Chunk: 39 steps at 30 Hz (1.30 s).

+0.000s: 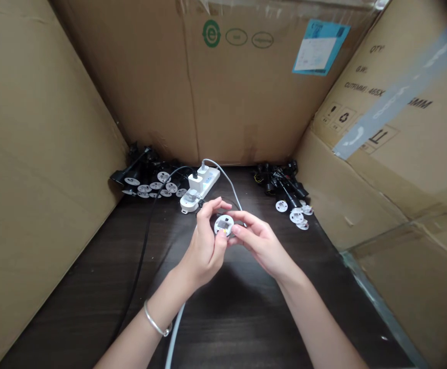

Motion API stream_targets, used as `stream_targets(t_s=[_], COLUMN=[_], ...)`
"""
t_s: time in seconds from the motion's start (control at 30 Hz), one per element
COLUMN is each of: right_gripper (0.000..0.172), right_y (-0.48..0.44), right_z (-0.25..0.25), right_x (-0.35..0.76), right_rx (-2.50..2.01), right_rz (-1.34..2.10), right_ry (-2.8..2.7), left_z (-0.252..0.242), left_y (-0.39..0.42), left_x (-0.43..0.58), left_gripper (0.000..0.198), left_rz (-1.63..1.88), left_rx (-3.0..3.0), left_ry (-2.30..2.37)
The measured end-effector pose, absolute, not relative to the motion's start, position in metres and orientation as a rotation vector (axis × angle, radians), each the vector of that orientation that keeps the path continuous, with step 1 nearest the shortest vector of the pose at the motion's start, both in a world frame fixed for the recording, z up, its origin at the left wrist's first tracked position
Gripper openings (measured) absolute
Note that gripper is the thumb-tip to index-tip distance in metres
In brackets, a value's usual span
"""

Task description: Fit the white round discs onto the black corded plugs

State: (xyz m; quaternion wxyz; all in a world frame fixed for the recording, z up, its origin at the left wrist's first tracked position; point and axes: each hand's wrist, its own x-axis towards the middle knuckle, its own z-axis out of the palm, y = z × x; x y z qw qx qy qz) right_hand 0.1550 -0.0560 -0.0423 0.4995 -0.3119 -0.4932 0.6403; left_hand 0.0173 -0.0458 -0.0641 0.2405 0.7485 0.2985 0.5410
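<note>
We hold: left hand (pixel 204 251) and right hand (pixel 261 241) pinched narrow | thing: white round disc (pixel 224 224) between the fingers, grip partly hidden | handling: probably light, stiff, best taken by its rim | beyond fingers: power strip (pixel 204 187), black-and-white fittings (pixel 150 184)

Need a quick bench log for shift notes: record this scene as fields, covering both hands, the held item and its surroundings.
Left hand: left hand gripping a round white plastic disc
Right hand: right hand, fingertips at the disc's right edge
Wrist: silver bangle on left wrist
Nearby: white power strip with plugs
Piles: black fittings with white discs, left and right
Surface: dark wood-grain table
Backdrop: brown cardboard panels
</note>
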Motion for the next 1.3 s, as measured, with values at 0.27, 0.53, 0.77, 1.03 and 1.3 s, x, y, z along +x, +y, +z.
stream_targets(t_s=[0.27, 0.53, 0.77, 1.03, 1.3], right_gripper=[0.017, 0.017, 0.015, 0.012, 0.016], right_y=[-0.057, -0.060, -0.060, -0.061, -0.059], right_z=[-0.044, -0.042, -0.047, -0.053, -0.051], right_x=[0.154, 0.152, 0.148, 0.140, 0.142], right_rx=[-0.753, -0.760, -0.798, -0.767, -0.656], right_rz=[1.508, 1.368, 1.389, 1.395, 1.478], right_ry=[-1.189, -1.246, -1.135, -1.042, -0.995], left_z=[-0.067, -0.067, -0.066, -0.070, -0.062], left_y=[-0.050, -0.054, -0.056, -0.055, -0.044], left_x=[0.021, 0.026, 0.025, 0.025, 0.022], left_gripper=[0.051, 0.047, 0.054, 0.057, 0.049], left_rz=[1.458, 1.473, 1.429, 1.388, 1.478], left_rx=[2.053, 1.913, 1.992, 1.971, 1.878], left_ry=[0.771, 0.762, 0.766, 0.783, 0.885])
